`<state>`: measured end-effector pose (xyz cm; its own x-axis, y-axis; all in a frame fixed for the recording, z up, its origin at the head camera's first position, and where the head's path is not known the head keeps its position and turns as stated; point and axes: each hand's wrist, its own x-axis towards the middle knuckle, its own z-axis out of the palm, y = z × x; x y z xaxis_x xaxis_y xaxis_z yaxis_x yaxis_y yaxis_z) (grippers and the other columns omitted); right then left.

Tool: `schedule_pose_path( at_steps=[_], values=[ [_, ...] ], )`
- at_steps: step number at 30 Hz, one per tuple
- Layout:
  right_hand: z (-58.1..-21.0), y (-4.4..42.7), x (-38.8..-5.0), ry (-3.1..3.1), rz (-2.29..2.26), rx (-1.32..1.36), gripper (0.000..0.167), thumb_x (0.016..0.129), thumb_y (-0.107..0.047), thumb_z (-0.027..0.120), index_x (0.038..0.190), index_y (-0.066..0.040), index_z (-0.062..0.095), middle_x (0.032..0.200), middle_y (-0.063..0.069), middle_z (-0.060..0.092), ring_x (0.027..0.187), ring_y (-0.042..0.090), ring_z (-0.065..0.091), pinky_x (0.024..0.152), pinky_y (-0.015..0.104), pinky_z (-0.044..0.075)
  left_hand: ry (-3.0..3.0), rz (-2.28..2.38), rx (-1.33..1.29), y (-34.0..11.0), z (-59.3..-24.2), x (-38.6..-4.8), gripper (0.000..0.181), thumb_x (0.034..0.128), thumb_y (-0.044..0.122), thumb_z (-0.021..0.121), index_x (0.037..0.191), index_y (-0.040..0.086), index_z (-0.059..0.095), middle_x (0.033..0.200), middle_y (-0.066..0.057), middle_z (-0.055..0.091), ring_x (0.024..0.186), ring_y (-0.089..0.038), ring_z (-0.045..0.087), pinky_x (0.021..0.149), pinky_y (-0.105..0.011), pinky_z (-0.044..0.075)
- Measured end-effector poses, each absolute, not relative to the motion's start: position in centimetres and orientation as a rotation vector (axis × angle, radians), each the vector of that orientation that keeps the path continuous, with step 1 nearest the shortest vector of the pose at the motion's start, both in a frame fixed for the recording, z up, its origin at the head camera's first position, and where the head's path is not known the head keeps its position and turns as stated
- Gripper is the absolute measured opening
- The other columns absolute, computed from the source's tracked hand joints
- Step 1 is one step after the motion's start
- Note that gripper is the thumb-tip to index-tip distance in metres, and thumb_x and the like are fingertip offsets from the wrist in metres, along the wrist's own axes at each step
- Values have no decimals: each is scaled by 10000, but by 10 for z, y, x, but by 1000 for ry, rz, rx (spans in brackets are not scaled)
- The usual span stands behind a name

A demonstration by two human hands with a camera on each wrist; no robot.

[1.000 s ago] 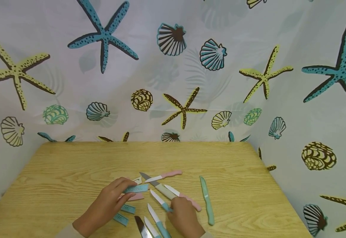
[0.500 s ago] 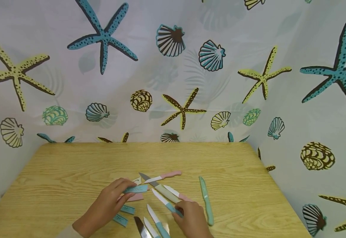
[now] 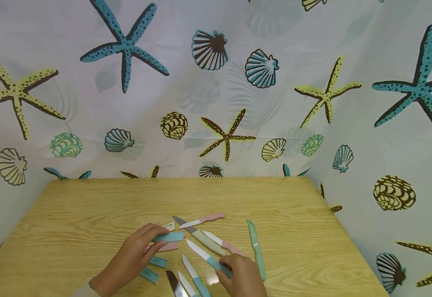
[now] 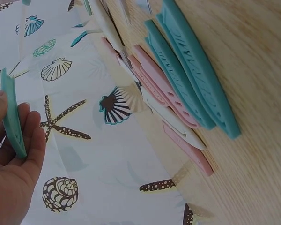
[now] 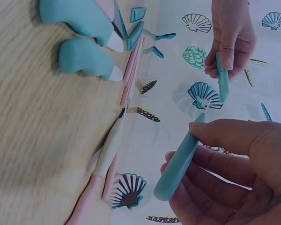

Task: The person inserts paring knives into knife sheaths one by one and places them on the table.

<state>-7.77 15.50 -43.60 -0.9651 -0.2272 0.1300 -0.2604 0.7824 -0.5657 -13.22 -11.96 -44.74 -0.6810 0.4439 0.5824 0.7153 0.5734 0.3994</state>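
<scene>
In the head view, the right hand [image 3: 242, 274], which covered most of the handle a second ago, has drawn back and now pinches the blue-handled knife [image 3: 211, 260], its tip near the blue sheath [image 3: 171, 236] that the left hand [image 3: 132, 253] grasps much as before. The left wrist view shows that sheath between thumb and fingers, apart from two others [image 4: 201, 70]; in the right wrist view, the knife is held off the table [image 5: 42, 154].
</scene>
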Motion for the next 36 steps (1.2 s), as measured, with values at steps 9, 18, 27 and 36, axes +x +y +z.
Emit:
schedule_pose_path(
  at_steps=[9,18,27,36],
  values=[
    [-431,154,-77,-2883,917,443,110,759,-114,809,837,-67,747,756,-7,693,619,50,602,535,199,482,-2383,-860,-968,-119,-449,-130,342,766,26,772,1081,95,660,1048,26,630,1047,-308,635,787,-367,565],
    [-428,156,-74,-2808,879,506,114,732,-75,820,821,-70,749,759,-18,702,637,31,556,562,176,457,-2362,-867,-1024,-117,-451,-131,394,766,22,766,1139,118,684,1025,78,605,879,-101,609,716,-222,548],
    [-431,159,-74,-2733,834,604,127,720,-59,821,813,-78,737,797,-12,712,664,46,566,583,177,466,-2355,-807,-1101,-118,-454,-131,341,772,57,762,1098,118,685,1107,40,619,1006,-153,639,890,-359,525],
    [-430,153,-74,-2715,774,689,137,722,-91,825,831,-85,743,834,-20,721,703,59,613,618,186,497,-2267,-925,-1273,-109,-457,-128,228,876,80,671,1101,103,651,1124,19,589,937,-97,602,828,-88,456]
  ],
)
